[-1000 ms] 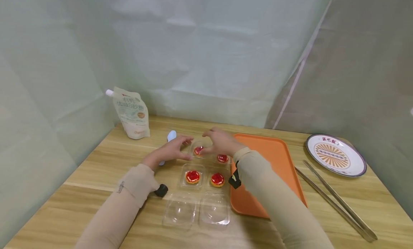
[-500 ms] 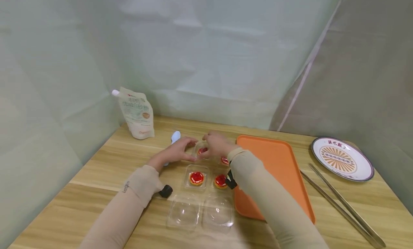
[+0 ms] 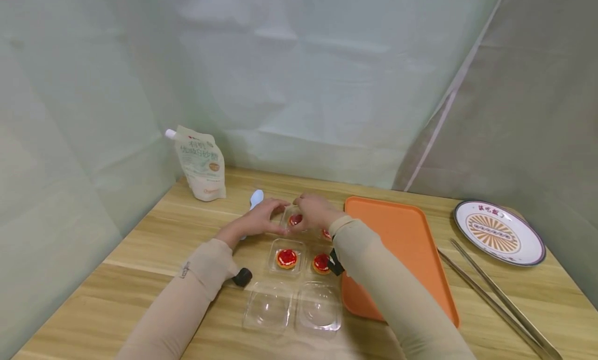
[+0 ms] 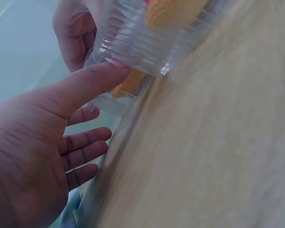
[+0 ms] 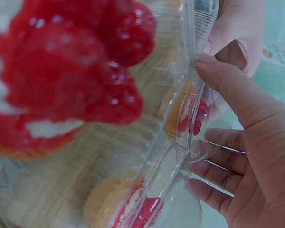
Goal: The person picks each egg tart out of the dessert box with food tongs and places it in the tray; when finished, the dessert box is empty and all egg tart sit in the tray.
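A clear plastic box with a red-topped tart [image 3: 295,220] in it sits at the back left of a small group on the table. My left hand [image 3: 259,219] pinches the left side of this clear plastic box [image 5: 199,95], thumb toward me. From the other side my right hand [image 3: 316,210] pinches its rim, thumb in front and fingers bent behind. Nearer to me are a front-left tart [image 3: 286,258] and a front-right tart [image 3: 321,264] in open boxes, their clear lids [image 3: 267,306] folded toward me. My right wrist partly covers a back-right tart [image 3: 326,234].
An orange tray [image 3: 397,246] lies right of the boxes. Further right are long metal tongs [image 3: 504,303] and a patterned plate [image 3: 500,233]. A white spoon [image 3: 256,197] lies behind my left hand, and a spouted pouch [image 3: 201,165] stands at the back left.
My hands have come closer together around the back-left box, and the right fingers have bent in. The whole view has shifted slightly; the other things have stayed in place.
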`<state>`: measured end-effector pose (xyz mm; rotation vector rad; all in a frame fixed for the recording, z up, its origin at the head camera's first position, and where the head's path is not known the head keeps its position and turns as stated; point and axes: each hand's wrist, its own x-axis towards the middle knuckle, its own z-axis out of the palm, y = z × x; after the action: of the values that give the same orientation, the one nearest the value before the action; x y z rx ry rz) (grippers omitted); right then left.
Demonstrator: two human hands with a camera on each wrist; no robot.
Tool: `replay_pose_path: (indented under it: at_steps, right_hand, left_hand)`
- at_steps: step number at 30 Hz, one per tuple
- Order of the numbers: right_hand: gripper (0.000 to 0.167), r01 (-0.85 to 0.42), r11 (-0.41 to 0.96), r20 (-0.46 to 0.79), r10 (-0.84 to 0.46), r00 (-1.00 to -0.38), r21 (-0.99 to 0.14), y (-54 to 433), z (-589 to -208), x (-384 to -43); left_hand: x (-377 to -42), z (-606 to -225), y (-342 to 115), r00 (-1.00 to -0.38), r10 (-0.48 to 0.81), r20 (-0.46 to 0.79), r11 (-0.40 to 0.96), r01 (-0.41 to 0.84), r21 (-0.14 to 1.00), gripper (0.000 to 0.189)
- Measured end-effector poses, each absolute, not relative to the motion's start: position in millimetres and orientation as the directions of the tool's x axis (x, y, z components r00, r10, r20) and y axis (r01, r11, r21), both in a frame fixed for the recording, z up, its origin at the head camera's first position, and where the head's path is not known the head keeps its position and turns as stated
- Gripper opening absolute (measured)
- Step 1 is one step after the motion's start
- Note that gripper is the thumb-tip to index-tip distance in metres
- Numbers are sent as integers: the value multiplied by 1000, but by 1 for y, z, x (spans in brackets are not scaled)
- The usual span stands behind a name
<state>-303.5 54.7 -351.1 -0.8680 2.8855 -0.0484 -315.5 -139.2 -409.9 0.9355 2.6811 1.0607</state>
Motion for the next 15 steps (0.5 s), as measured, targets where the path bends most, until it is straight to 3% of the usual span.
replay_pose_path:
  at_steps: [15]
  right_hand:
    - [75,-578,815,-128,-579,-805,-47,54,-349,-302]
  left_hand:
    - [-313,-408,-137,-813,570,118,599,510,617,81]
